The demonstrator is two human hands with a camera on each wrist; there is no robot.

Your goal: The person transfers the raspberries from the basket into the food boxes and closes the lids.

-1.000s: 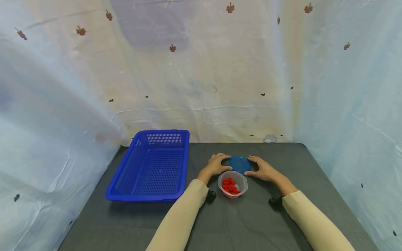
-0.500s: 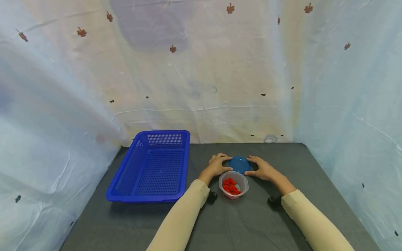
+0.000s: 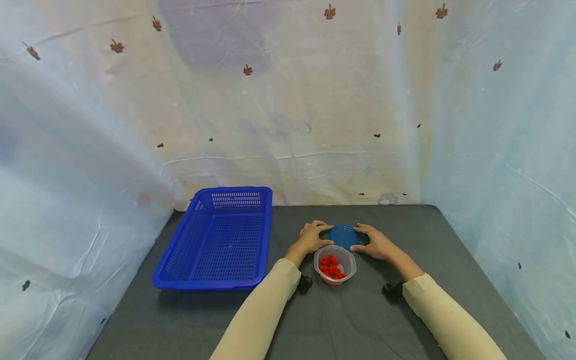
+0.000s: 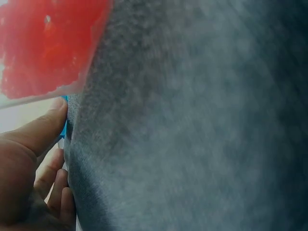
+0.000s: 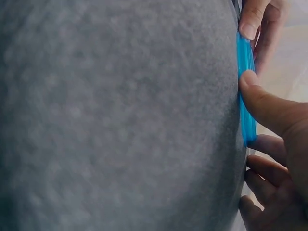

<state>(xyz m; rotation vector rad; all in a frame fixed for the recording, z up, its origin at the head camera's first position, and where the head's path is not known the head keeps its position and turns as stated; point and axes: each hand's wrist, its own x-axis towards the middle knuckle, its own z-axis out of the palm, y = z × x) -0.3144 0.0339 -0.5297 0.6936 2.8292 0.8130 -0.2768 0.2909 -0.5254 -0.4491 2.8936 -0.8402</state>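
Note:
A round blue lid (image 3: 344,236) lies flat on the table just beyond a clear plastic container (image 3: 352,266) partly filled with small red ring-shaped pieces (image 3: 332,271). From the left, my left hand (image 3: 311,237) holds the lid's edge between thumb and fingers. My right hand (image 3: 377,243) grips the opposite edge the same way. Seen edge-on in the right wrist view, the blue lid (image 5: 246,115) has my right thumb on its near side and the forefinger at its end. The container wall (image 4: 96,62) looms close at top left in the left wrist view, red showing through.
A large blue perforated basket (image 3: 265,235) stands on the left of the table, with nothing in it. Dark grey cloth covers the table (image 3: 360,320). Pale printed sheeting (image 3: 288,110) hangs behind and at both sides.

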